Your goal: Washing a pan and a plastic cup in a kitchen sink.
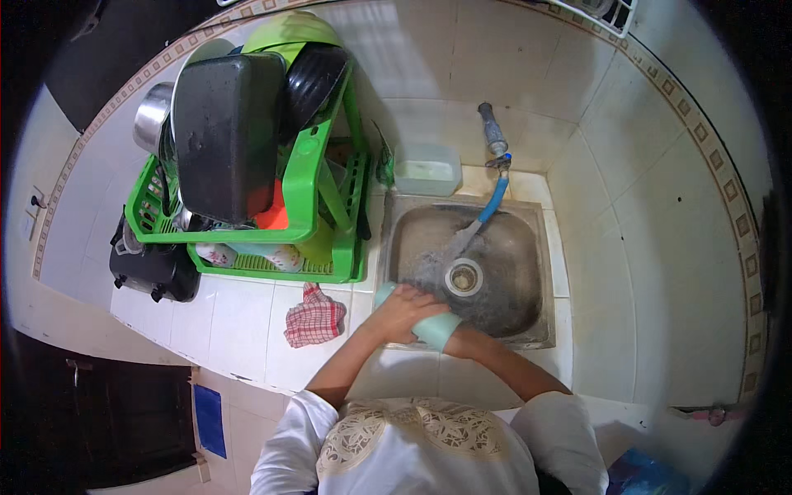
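Note:
A pale green tumbler or similar vessel (436,330) lies slanted over the near left part of the metal sink (549,309). My left hand (405,312) is on its outside, fingers spread across it. The fingers of my right hand are hidden by the vessel; only the wrist (464,342) shows at its right end, so whether they are inside or behind it I cannot tell. Water runs from a blue hose (494,201) on the tap (493,133) into the sink, beside the drain (464,278).
A green dish rack (247,236) piled with pans and bowls stands left of the sink. A red checked cloth (315,317) lies on the tiled counter (241,315). Behind the sink sits a translucent plastic tub (427,187); a tiled wall (625,247) rises on the right.

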Demonstrator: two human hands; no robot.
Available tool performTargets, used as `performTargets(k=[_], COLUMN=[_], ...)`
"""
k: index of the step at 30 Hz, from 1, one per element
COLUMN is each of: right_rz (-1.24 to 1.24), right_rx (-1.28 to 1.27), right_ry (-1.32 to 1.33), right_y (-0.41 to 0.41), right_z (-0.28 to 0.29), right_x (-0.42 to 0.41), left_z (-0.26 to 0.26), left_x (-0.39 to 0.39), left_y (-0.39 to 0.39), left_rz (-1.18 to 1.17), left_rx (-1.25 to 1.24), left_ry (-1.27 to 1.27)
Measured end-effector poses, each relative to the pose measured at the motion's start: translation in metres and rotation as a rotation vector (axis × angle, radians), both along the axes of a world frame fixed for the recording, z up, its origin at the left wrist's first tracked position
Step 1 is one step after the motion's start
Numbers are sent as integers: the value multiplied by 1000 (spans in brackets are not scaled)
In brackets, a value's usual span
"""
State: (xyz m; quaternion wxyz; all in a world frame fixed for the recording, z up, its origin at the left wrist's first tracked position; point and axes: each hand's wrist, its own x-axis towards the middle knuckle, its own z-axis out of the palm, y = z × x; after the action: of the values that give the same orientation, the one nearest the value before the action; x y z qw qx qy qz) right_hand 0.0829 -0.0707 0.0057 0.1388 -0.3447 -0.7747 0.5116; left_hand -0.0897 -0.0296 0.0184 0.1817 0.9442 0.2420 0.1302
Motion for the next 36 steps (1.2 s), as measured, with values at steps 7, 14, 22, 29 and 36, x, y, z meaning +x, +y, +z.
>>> performTargets(k=[7, 14, 22, 29, 36], right_rz=[17, 19, -660, -115, -840], right_rx=[51, 102, -1018, 456, -432], right_ry=[-56, -97, 814, 53, 422], right_y=[2, 4, 16, 9, 39], right_z=[1, 8, 32, 34, 10], right_x=[-2, 6, -9, -8, -8], left_z=[3, -10, 4, 19, -6], left_x=[19, -8, 13, 6, 27], left_y=[-7, 8, -9, 12, 9], left_rz=[43, 81, 279, 214, 399], left_rx=[144, -118, 67, -31, 37], left_ry=[-45, -193, -105, -44, -146])
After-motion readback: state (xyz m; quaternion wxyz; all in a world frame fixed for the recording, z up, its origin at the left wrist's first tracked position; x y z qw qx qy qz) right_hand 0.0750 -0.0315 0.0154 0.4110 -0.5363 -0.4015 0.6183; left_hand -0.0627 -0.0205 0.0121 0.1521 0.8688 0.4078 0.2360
